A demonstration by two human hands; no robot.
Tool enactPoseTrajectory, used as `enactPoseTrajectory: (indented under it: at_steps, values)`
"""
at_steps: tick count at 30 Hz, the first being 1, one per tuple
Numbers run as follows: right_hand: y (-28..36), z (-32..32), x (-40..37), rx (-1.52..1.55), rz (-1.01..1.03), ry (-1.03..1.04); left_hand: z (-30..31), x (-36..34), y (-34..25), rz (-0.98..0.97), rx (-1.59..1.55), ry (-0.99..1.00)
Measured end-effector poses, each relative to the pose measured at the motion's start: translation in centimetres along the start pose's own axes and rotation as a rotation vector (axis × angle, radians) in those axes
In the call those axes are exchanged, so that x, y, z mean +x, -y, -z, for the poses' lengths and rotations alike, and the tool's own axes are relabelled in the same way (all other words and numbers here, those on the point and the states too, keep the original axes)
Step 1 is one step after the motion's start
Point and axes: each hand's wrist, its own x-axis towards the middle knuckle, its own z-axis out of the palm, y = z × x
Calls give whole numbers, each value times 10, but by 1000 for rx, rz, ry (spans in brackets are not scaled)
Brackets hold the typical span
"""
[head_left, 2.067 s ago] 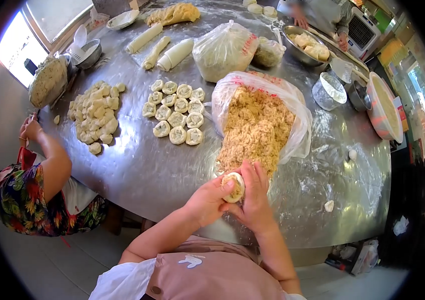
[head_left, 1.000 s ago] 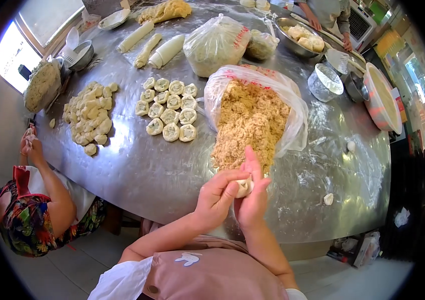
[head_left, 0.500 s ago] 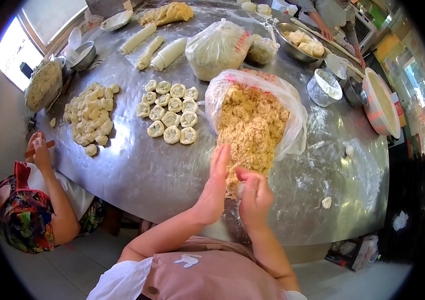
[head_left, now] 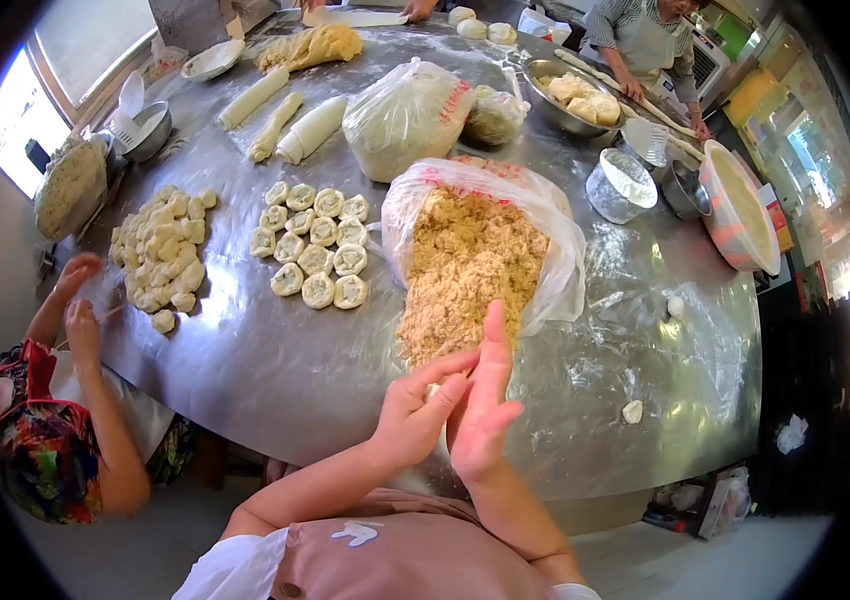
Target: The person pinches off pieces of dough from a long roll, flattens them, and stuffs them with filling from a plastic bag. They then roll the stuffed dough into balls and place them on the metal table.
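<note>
My left hand (head_left: 407,412) and my right hand (head_left: 481,398) are pressed together over the near edge of the steel table (head_left: 275,350). A small dough piece is held between the palms and is almost fully hidden. My right fingers point up, and my left fingers curl against them. Just beyond my hands lies an open plastic bag of crumbly tan filling (head_left: 465,260). Several filled dough rounds (head_left: 315,245) sit in rows to its left.
A pile of plain dough pieces (head_left: 160,250) lies at the left, near another person's hands (head_left: 75,310). Dough rolls (head_left: 285,115), a tied bag (head_left: 405,115), a bowl of dough (head_left: 570,95), a metal pot (head_left: 623,185) and a basin (head_left: 740,205) crowd the far side. A dough scrap (head_left: 632,411) lies at the right.
The filled dough round, visible in my hands earlier, has been closed up. My palms have come together around it, with my right fingers now upright. The view shifted slightly.
</note>
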Motion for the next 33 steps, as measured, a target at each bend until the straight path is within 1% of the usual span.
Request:
enactPoseTrajectory:
  at_steps: [1, 2, 4, 8, 9, 12, 13, 15, 16, 17, 20, 21, 22, 23, 25, 26, 27, 28, 29, 30, 32, 33]
  values:
    - [2, 0, 0, -12, -11, -9, -1, -3, -1, 114, -65, -100]
    - [5, 0, 0, -23, -23, -18, 2, -1, -3, 100, -69, -128]
    - [-12, 21, -14, -340, -45, 42, 11, 3, -7, 70, -83, -180]
    - [-29, 14, -38, -125, -219, 180, 19, 13, -8, -199, 132, -182]
    - [-16, 4, -37, -165, -204, 60, 18, 15, -8, -252, 135, -108]
    - [-10, 16, -31, -176, -308, 5, 2, 5, -22, -40, -491, -170]
    - [-14, 18, -29, -142, -268, -12, 4, 7, -22, -56, -317, -217]
    - [-11, 25, -28, -73, -470, 184, 19, 2, -22, -8, -133, -8]
    - [-10, 27, -29, -34, -576, 285, 25, 1, -15, -8, -104, 61]
    - [-10, 24, -30, -99, -455, 252, 30, 1, -9, -9, -75, 130]
    - [-12, 9, -31, -270, -110, 154, 32, 2, -8, 73, -14, -21]
    - [-18, 8, -33, -286, -155, 136, 34, 3, -5, -49, -14, -8]
    - [-16, 2, -32, -206, -197, 28, 32, 0, -6, 15, -215, -38]
    - [-10, 11, -31, -159, -434, 100, 27, -2, -11, 74, -418, -64]
    - [-9, 33, -31, -8, -702, 196, 19, 0, -23, 132, -352, -41]
    - [-20, 42, -34, 96, -727, 223, 15, 1, -29, 160, -319, -29]
    - [-23, 40, -36, 115, -682, 199, 29, -3, -27, 250, -168, 117]
    - [-25, 38, -37, 134, -636, 177, 33, -4, -23, 263, -95, 155]
    - [-24, 27, -40, 69, -520, 107, 36, -4, -19, 273, -21, 194]
    - [-22, 14, -39, 6, -400, 37, 33, 0, -15, 203, -25, 129]
    - [-17, 5, -34, -269, -208, 62, 32, 0, -8, 167, -105, 72]
    - [-14, 11, -32, -244, -312, 89, 33, -1, -7, 200, -183, 81]
